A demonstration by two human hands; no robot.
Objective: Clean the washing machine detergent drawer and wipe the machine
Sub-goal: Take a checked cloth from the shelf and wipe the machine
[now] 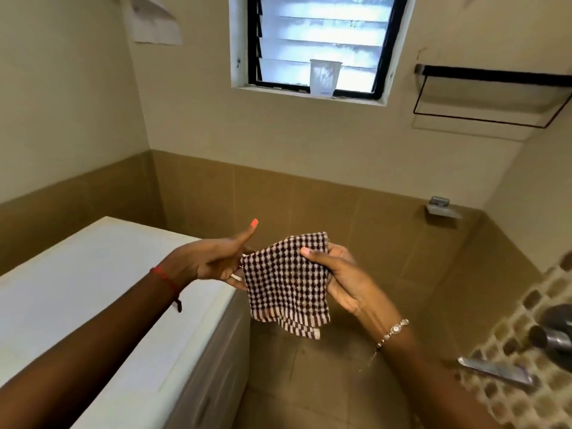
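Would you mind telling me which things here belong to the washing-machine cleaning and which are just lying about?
Part of the job:
- checked cloth, held between the left hand and right hand
- white washing machine, below the left arm

Just lying about:
- plastic cup on the window sill
- black wall rack
- soap dish
- tap at right

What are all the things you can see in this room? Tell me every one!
washing machine: one, white, lower left against the wall
cloth: one, dark-and-white checked, held up in the middle
window: one, black frame, top centre
cup: one, pale, on the window sill
wall rack: one, black wire, upper right
soap dish: one, grey, right wall
tap: one, metal, lower right
paper: one, pale, upper left wall
left hand: one, behind the cloth's left edge
right hand: one, gripping the cloth's right edge
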